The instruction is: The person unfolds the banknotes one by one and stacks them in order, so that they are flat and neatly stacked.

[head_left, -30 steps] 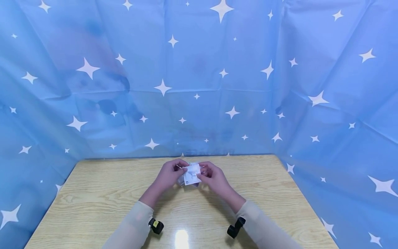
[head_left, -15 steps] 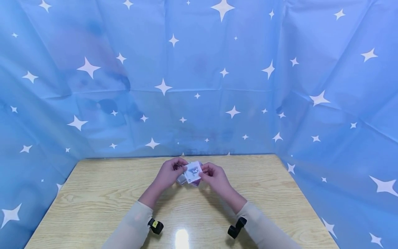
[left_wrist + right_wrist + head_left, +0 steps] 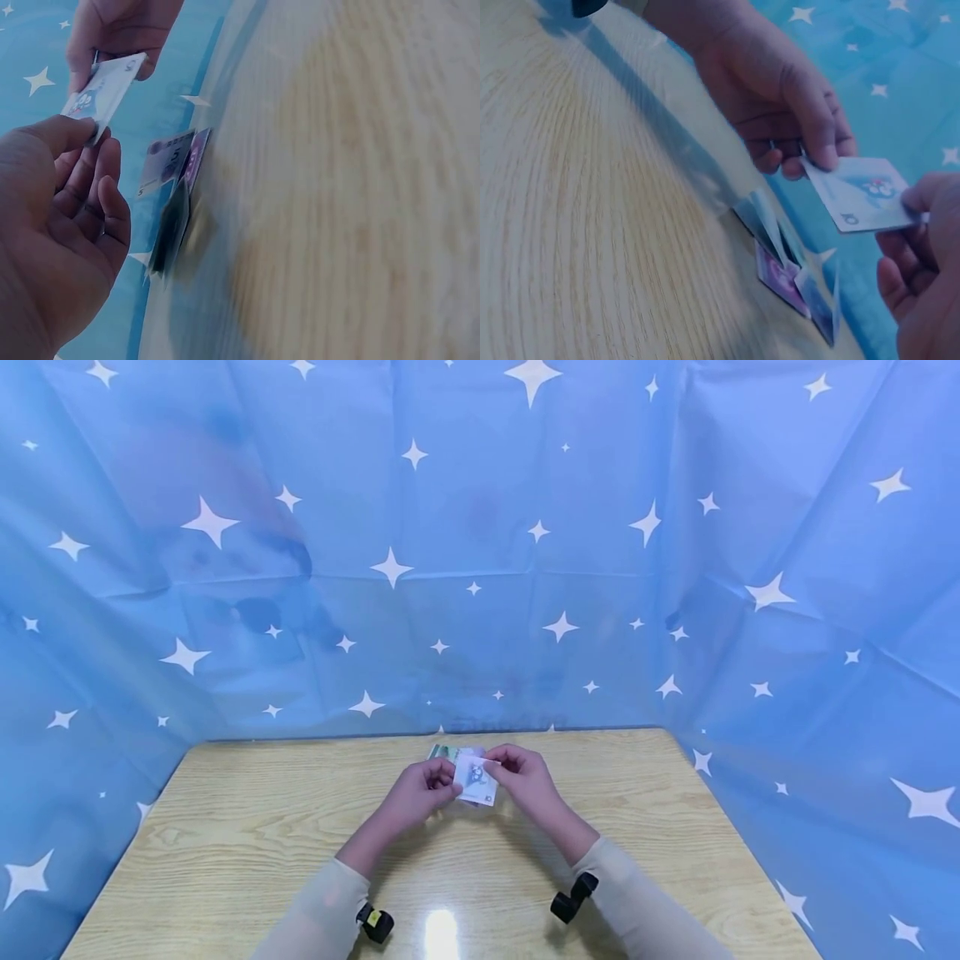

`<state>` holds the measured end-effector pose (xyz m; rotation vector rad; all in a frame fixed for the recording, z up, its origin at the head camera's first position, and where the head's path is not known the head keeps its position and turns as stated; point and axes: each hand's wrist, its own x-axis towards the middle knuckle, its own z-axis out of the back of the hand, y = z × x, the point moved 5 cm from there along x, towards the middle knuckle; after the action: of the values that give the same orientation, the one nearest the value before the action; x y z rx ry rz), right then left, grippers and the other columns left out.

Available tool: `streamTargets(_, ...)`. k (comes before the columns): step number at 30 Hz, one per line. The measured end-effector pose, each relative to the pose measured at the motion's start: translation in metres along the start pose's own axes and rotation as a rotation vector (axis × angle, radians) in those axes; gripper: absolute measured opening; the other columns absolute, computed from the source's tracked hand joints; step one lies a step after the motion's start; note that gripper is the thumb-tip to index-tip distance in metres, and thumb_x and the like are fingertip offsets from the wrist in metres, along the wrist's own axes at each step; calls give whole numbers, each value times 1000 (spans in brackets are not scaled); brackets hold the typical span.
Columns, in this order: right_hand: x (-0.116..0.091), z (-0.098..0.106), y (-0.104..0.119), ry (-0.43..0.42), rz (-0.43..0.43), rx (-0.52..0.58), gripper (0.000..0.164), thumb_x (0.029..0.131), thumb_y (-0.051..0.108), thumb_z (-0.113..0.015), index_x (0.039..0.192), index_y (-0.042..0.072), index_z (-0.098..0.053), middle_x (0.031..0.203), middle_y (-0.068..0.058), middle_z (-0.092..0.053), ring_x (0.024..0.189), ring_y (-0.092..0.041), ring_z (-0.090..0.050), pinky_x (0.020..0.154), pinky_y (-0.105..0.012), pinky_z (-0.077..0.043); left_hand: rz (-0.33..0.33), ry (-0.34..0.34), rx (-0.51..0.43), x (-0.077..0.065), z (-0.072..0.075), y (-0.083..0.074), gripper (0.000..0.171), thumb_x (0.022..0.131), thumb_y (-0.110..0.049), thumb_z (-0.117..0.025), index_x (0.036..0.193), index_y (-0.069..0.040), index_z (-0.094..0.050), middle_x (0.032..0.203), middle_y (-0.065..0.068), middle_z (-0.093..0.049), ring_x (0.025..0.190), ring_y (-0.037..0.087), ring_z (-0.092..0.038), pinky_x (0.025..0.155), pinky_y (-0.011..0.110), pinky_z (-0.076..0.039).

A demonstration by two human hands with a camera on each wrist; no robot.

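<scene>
A small white-blue folded banknote [image 3: 476,783], with a figure printed in the middle and a number in one corner, is held up between both hands over the far part of the table. My left hand [image 3: 415,793] pinches its left edge between thumb and fingers. At the opposite edge my right hand [image 3: 525,778] pinches it as well, thumb on top. Beyond and below the hands several other folded banknotes stand or lie on the table: a greenish one [image 3: 442,751], a greyish-purple one [image 3: 165,163] marked 5, and a pink-purple one [image 3: 781,283].
The wooden table [image 3: 255,827] has its far edge just past the banknotes. A blue cloth with white stars [image 3: 480,527] hangs behind and at both sides. Black wrist cameras [image 3: 377,924] sit on the light sleeves.
The held banknote has shifted slightly right and its tilt has changed; its corner number now shows at lower right. My left hand has come nearer, uncovering the greenish banknote behind.
</scene>
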<state>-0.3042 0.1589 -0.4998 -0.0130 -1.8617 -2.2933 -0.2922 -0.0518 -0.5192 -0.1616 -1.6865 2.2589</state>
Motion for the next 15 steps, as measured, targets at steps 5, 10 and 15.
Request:
streamTargets(5, 1, -1, 1, 32, -13, 25, 9, 105, 5, -75, 111, 3, -81, 106, -9, -76, 91, -21, -67, 78, -28, -60, -11, 29, 22, -3, -3, -1, 7, 103, -11, -79, 107, -9, -73, 93, 2, -69, 81, 17, -59, 69, 26, -50)
streamTargets(10, -1, -2, 2, 68, -17, 0, 8, 106, 9, -75, 111, 6, -81, 107, -7, -76, 92, -22, -66, 80, -33, -59, 7, 22, 9, -2, -3, -4, 9, 108, -19, -75, 109, -11, -73, 91, 3, -65, 79, 18, -56, 68, 26, -48)
streamTargets(15, -4, -4, 2, 114, -26, -17, 9, 107, 11, -75, 113, 9, -81, 104, -6, -75, 89, -22, -64, 79, -34, -56, 9, -7, -21, 2, 0, -10, 11, 110, -25, -72, 112, -14, -75, 90, 5, -63, 80, 20, -53, 68, 28, -45)
